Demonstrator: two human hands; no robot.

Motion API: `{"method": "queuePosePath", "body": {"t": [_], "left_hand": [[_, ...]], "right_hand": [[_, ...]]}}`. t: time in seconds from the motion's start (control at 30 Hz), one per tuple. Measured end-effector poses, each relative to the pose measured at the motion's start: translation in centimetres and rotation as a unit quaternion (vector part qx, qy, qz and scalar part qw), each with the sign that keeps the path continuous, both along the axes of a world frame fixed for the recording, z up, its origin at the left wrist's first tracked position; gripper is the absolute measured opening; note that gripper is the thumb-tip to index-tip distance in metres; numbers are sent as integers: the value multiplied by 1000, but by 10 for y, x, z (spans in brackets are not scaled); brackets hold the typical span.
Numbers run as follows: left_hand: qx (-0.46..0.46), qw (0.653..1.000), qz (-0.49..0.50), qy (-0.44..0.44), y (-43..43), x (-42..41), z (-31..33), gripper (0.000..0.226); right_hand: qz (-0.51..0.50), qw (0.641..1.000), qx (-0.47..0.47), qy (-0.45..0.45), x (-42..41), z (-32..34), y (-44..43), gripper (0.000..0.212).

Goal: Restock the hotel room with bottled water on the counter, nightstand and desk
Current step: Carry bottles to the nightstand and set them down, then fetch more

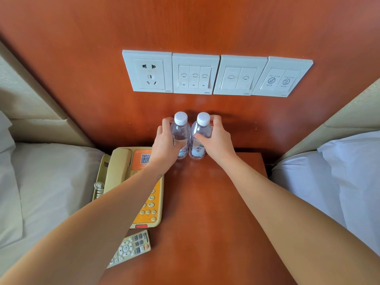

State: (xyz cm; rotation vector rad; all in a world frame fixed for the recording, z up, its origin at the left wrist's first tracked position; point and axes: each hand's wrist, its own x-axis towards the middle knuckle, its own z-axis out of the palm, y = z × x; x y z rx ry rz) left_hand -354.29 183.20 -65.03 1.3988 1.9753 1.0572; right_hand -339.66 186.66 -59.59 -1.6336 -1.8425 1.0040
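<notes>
Two clear water bottles with white caps stand upright side by side at the back of the wooden nightstand [205, 202], touching each other. My left hand [164, 140] grips the left bottle [182, 132] from its left side. My right hand [216, 138] grips the right bottle [202, 130] from its right side, thumb across the front. Both bottles carry a white and blue label low on the body and rest on the nightstand top.
A beige and orange telephone [127, 182] lies on the nightstand's left part, with a remote control [131, 247] in front of it. A row of wall sockets and switches [216, 75] sits above. Beds with white linen flank the nightstand: left bed [51, 182], right bed [329, 182].
</notes>
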Motion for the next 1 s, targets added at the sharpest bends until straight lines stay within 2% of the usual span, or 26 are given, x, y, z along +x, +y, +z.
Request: {"method": "queuePosePath", "body": {"t": [0.77,1.0], "left_hand": [[-23,999,-19,44,3,-6,1,75],[-31,998,-8,59,-4,-11,16,86]], "right_hand": [[-1,1000,-6,11,3,-6,6,53],[0,1000,-11,21,8,-8,6,70]]}}
